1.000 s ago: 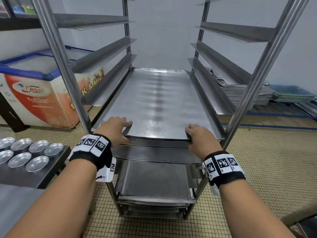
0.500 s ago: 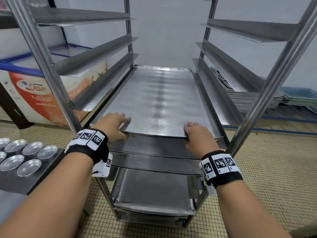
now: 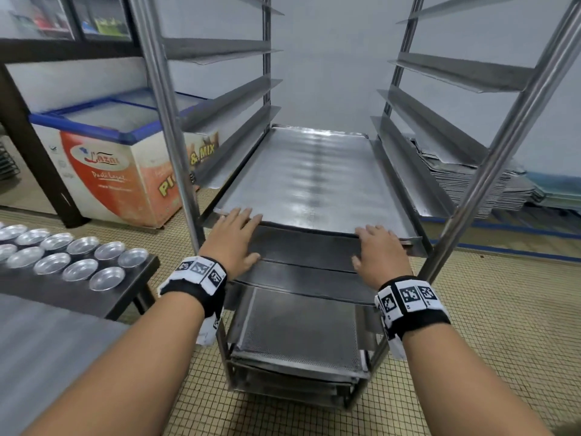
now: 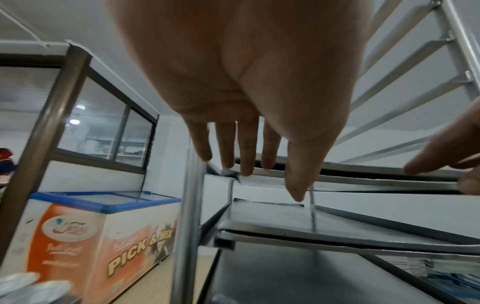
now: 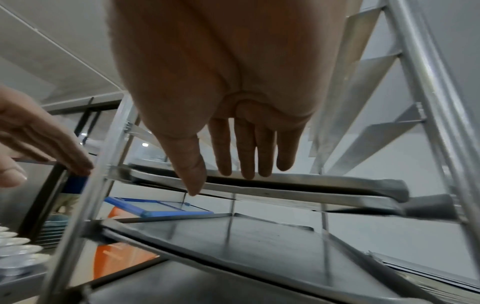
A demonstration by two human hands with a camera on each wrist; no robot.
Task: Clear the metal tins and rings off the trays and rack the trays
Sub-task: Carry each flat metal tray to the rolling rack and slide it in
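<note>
A bare steel tray (image 3: pixel 314 184) lies on a pair of runners in the rack (image 3: pixel 169 136), above several other racked trays (image 3: pixel 301 250). My left hand (image 3: pixel 239 225) and right hand (image 3: pixel 375 237) rest flat at the top tray's front edge, fingers straight, one near each corner. The left wrist view shows straight fingers (image 4: pixel 246 156) touching the tray rim (image 4: pixel 363 181). In the right wrist view my fingers (image 5: pixel 244 160) lie just above the rim (image 5: pixel 324 179). Several round metal tins (image 3: pixel 78 262) sit in rows on a dark tray (image 3: pixel 132 287) to the left.
An orange and white chest freezer (image 3: pixel 125 171) stands left of the rack. A stack of trays (image 3: pixel 471 177) lies on the floor behind the rack at right. A grey table top (image 3: pixel 47 341) fills the lower left. The rack's upper runners (image 3: pixel 456 70) hold nothing.
The top tray has slid further into the rack. My fingers, curled over its front edge before, now lie straight against it.
</note>
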